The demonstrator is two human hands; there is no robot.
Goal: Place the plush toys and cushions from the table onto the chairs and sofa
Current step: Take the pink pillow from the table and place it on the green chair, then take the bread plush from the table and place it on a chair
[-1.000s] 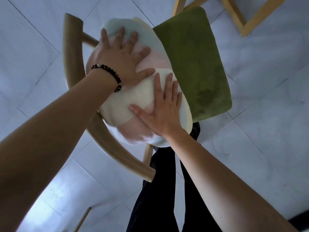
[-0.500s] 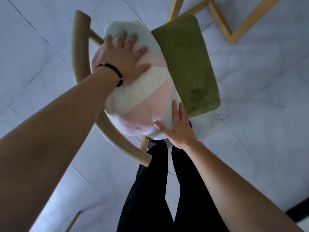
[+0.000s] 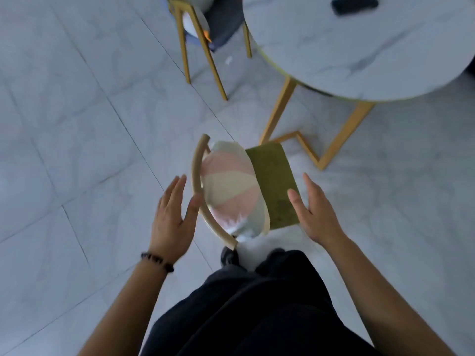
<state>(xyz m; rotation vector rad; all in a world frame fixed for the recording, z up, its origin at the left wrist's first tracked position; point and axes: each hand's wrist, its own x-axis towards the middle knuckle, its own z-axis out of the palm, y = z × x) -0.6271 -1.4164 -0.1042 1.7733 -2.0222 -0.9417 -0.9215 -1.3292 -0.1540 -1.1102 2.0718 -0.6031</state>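
The cushion (image 3: 231, 191) sits on the chair (image 3: 276, 186) against its backrest (image 3: 196, 176), so that's done. Flanking the chair, left grip (image 3: 169, 217) and right grip (image 3: 314, 211) are spread, empty. The tabletop (image 3: 359, 47) beyond looks toy-free.

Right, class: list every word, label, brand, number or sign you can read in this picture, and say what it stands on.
None can be read.
The striped cushion, the green chair seat and the marble table bear no print.
The dark flat device on the table is blurred; any marking on it cannot be told.
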